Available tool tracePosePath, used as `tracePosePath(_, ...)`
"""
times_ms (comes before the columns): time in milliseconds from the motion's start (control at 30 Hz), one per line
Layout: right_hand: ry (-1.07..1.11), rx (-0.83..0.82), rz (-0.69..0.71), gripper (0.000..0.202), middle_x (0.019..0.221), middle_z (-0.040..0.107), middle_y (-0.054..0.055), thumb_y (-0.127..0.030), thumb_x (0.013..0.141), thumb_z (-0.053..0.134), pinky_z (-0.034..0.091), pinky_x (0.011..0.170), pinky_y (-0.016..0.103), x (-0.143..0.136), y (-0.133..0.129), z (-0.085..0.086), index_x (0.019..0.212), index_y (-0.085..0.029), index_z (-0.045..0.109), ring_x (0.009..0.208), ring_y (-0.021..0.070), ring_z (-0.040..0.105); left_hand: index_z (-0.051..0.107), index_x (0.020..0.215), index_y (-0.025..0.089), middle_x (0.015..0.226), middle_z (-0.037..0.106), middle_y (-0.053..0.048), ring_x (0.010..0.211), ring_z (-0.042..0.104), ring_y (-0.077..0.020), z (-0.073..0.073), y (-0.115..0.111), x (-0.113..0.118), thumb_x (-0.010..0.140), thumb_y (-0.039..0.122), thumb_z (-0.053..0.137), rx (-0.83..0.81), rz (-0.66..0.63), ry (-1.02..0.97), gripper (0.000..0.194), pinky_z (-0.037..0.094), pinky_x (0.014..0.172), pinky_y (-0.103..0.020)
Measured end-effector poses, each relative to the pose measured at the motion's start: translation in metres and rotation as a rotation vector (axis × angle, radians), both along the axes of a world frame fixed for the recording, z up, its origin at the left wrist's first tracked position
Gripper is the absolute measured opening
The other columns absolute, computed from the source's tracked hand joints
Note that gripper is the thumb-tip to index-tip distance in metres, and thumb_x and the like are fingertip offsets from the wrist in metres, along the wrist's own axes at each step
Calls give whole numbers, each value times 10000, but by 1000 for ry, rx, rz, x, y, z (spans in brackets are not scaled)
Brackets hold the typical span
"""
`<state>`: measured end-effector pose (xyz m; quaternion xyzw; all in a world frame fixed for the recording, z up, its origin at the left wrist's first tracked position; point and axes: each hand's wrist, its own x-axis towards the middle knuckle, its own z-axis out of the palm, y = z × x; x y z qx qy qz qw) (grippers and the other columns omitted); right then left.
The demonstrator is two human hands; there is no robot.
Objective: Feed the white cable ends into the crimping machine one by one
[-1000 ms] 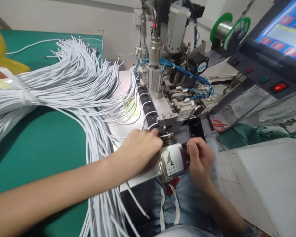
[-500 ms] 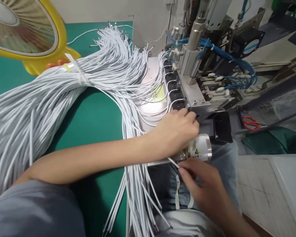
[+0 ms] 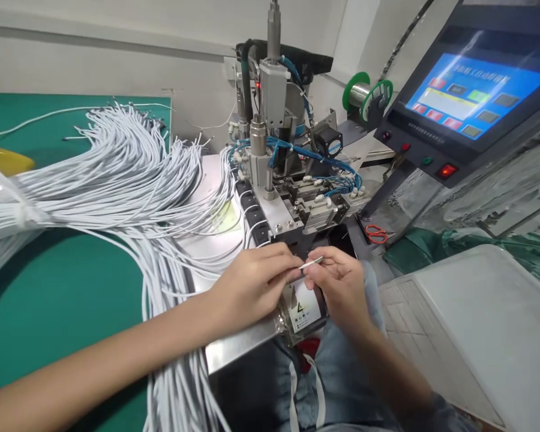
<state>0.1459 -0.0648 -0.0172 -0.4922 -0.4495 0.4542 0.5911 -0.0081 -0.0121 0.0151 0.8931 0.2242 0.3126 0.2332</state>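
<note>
Between my two hands runs the end of a white cable [image 3: 309, 263], just in front of the machine's metal block. My left hand [image 3: 256, 279] pinches it from the left, and my right hand [image 3: 337, 282] grips it near its tip with thumb and fingers. A large bundle of white cables [image 3: 103, 180] lies to the left, tied with a white band, and part of it hangs over the table's front edge. Several cables sit in the black slotted fixture [image 3: 253, 215] beside the machine [image 3: 274, 207]. A labelled container [image 3: 303, 306] stands below my hands.
A control panel with a lit screen [image 3: 477, 90] stands at the upper right. Red-handled scissors [image 3: 377, 234] lie right of the machine. A solder spool [image 3: 360, 95] is behind it. A white tray [image 3: 490, 336] is at the lower right, the green table [image 3: 63, 324] at left.
The view has swung right and up, showing the screen and spool. My right hand has come up beside my left, and both now hold the cable end close together.
</note>
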Motion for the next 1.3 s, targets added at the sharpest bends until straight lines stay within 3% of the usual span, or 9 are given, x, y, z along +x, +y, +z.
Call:
tracePosePath(233, -222, 224, -196, 142, 714, 563, 24, -262, 799, 592, 442, 594, 240, -12, -4, 0, 692, -183, 641, 683, 128, 548, 637, 818, 140, 680, 568, -13, 601, 506, -75, -5, 0, 0, 856, 127, 491, 44, 37, -104, 151, 400, 539, -178)
tracePosePath(333, -379, 250, -95, 144, 664, 555, 12, -236, 818, 573, 394, 538, 233, 1, -3, 11, 748, -177, 684, 609, 109, 496, 644, 887, 138, 718, 572, -35, 633, 515, -92, -8, 3, -1, 854, 109, 448, 76, 27, -56, 201, 396, 544, -192)
tracePosePath(433, -504, 212, 31, 153, 515, 437, -26, -233, 790, 592, 333, 474, 230, 18, 2, 20, 703, -157, 693, 493, 88, 388, 654, 914, 149, 733, 586, -48, 639, 526, -102, -10, 5, -1, 835, 77, 388, 142, 13, 5, 287, 395, 543, -200)
tracePosePath(567, -472, 168, 73, 174, 455, 363, -43, -235, 744, 618, 326, 464, 227, 22, 9, 21, 604, -145, 670, 463, 81, 346, 661, 828, 146, 675, 579, -39, 622, 515, -109, -11, 5, 2, 841, 96, 418, 165, 54, -12, 248, 392, 545, -209)
tracePosePath(767, -375, 225, -98, 169, 525, 437, -22, -255, 790, 596, 304, 432, 216, 2, 6, 4, 735, -146, 713, 479, 83, 382, 639, 781, 132, 630, 563, -13, 589, 505, -88, -11, 2, 3, 850, 131, 492, 110, 36, -115, 162, 390, 536, -199)
tracePosePath(900, -739, 412, -232, 157, 524, 383, -39, -183, 818, 552, 282, 450, 218, 4, 1, 4, 777, -139, 697, 464, 67, 339, 635, 830, 112, 673, 568, -36, 598, 471, -112, -9, 4, 0, 844, 90, 440, 406, 71, 16, 197, 360, 508, -228)
tracePosePath(1033, -843, 340, -35, 244, 501, 306, -52, -140, 800, 541, 262, 465, 224, 17, 2, 14, 556, -133, 553, 462, 59, 302, 624, 822, 107, 706, 575, -45, 610, 449, -136, -6, 7, -1, 828, 38, 380, 697, 63, 150, 254, 330, 504, -261)
tracePosePath(1133, -719, 308, 90, 294, 479, 278, -57, -145, 796, 536, 276, 470, 221, 21, 8, 17, 506, -143, 488, 459, 62, 295, 619, 768, 122, 672, 554, -40, 602, 440, -138, -9, 8, 1, 819, 41, 376, 590, 67, 145, 262, 326, 509, -264)
tracePosePath(1300, -551, 323, -57, 245, 472, 302, -52, -202, 810, 550, 286, 458, 218, 12, 12, 5, 575, -137, 575, 466, 73, 313, 630, 803, 136, 632, 536, -14, 589, 471, -101, -18, 7, 3, 873, 141, 444, 221, 33, 22, 198, 358, 528, -211)
